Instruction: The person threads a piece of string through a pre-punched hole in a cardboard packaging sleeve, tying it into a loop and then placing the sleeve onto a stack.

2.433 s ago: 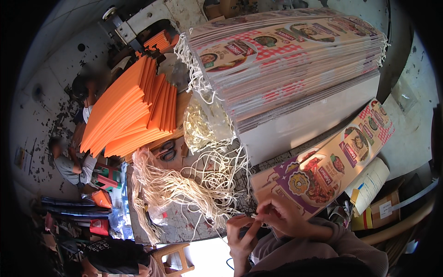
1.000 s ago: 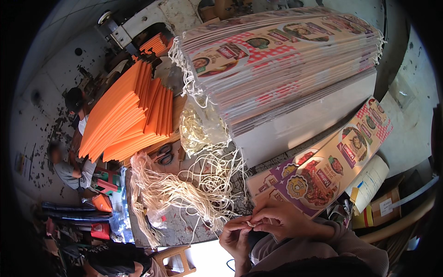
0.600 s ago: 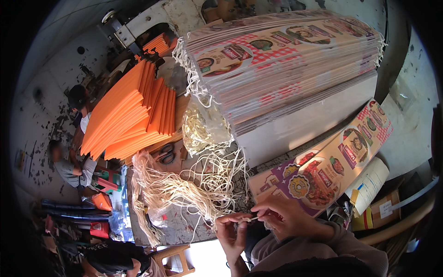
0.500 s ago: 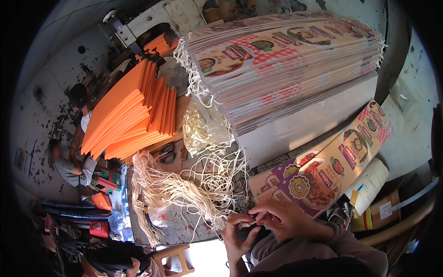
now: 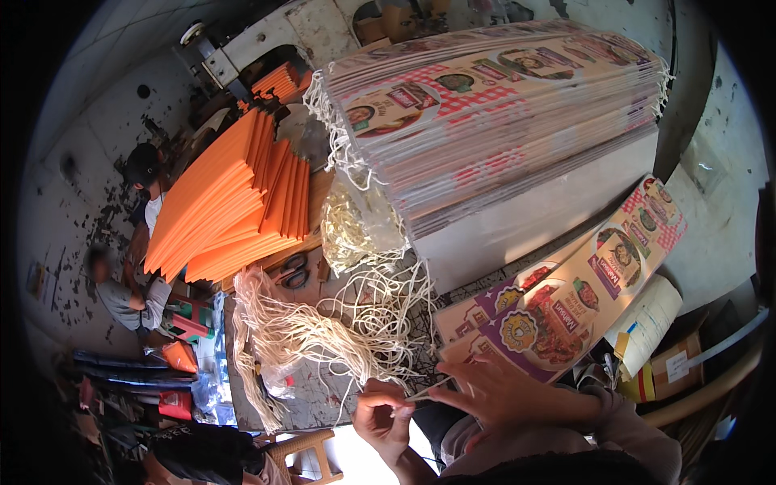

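Just off the tabletop (image 5: 311,410) near edge, left hand (image 5: 386,422) pinched cord (image 5: 422,396)! Right hand (image 5: 505,396): grip unclear; loose fingers risked a slip!

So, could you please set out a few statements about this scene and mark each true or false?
1. A thin cord runs from the left hand toward the right hand. True.
2. The orange stack stands to the left of the printed stack. True.
3. The right hand is holding the scissors. False: they lie near the orange stack, apart from both hands.
4. The printed stack has white strings at its left end. True.
5. The loose prints lie to the left of the cord pile. False: they lie to its right.
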`<action>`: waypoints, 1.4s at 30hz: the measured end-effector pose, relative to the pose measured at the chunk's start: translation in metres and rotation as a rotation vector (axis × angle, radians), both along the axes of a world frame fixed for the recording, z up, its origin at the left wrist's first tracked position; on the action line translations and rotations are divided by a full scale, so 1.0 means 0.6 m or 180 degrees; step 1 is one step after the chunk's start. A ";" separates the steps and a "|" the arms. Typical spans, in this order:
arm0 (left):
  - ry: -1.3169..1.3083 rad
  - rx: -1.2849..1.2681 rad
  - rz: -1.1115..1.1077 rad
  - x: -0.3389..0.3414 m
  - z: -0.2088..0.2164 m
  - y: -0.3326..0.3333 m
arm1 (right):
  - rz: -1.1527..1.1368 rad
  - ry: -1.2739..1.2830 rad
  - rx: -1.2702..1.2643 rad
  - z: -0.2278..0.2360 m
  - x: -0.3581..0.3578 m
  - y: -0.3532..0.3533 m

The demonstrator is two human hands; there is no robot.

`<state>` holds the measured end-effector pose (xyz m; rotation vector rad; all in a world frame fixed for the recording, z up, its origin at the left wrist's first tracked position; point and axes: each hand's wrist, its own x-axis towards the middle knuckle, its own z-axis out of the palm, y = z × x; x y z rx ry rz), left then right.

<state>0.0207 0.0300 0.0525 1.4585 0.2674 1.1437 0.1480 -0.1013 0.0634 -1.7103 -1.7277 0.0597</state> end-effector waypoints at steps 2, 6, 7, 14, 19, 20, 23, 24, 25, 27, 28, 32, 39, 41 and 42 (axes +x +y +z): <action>0.0017 0.0480 -0.0110 0.014 0.015 -0.003 | 0.0002 -0.0481 -0.0207 0.013 -0.010 -0.017; -0.0478 0.0672 0.0428 0.043 0.041 0.011 | -0.0690 -0.1138 -0.0010 0.011 -0.005 -0.038; -0.0401 0.0716 0.0602 0.040 0.046 0.019 | -0.0845 -0.1145 0.0295 0.008 0.002 -0.048; 0.0386 0.0091 0.0810 0.034 0.033 0.072 | -0.2338 -0.1780 0.0942 0.028 0.062 -0.116; 0.0978 -0.0163 0.0407 0.059 -0.005 0.063 | -0.2222 -0.1163 0.1198 0.073 0.148 -0.079; 0.0984 -0.0114 0.0462 0.064 -0.010 0.056 | -0.2111 -0.1101 0.1157 0.074 0.166 -0.070; 0.1201 0.0346 0.0765 0.067 -0.019 0.042 | -0.1735 -0.0519 0.0762 0.060 0.207 -0.039; 0.1411 0.0742 0.0989 0.064 -0.022 0.041 | -0.1710 -0.0519 0.0765 0.058 0.211 -0.032; 0.1411 0.0735 0.1010 0.060 -0.023 0.039 | -0.1760 -0.0424 0.0755 0.056 0.214 -0.025; 0.1641 0.0832 0.0680 0.052 -0.022 0.033 | -0.1869 -0.0239 0.0727 0.050 0.220 -0.015; 0.1703 0.0765 0.0663 0.051 -0.024 0.028 | -0.1789 -0.0010 0.0792 0.039 0.227 -0.011; 0.1803 0.0873 0.0483 0.060 -0.021 0.015 | -0.1595 -0.0236 0.0781 0.036 0.227 0.012; 0.2016 0.1139 0.0234 0.058 -0.016 -0.010 | -0.2091 -0.1331 0.0803 0.047 0.207 0.044; 0.2035 0.1128 0.0266 0.047 -0.020 -0.016 | -0.2326 -0.1664 0.0682 0.056 0.199 0.037; 0.2089 0.1073 0.0193 0.037 -0.024 -0.020 | -0.2253 -0.1399 0.0717 0.055 0.187 0.029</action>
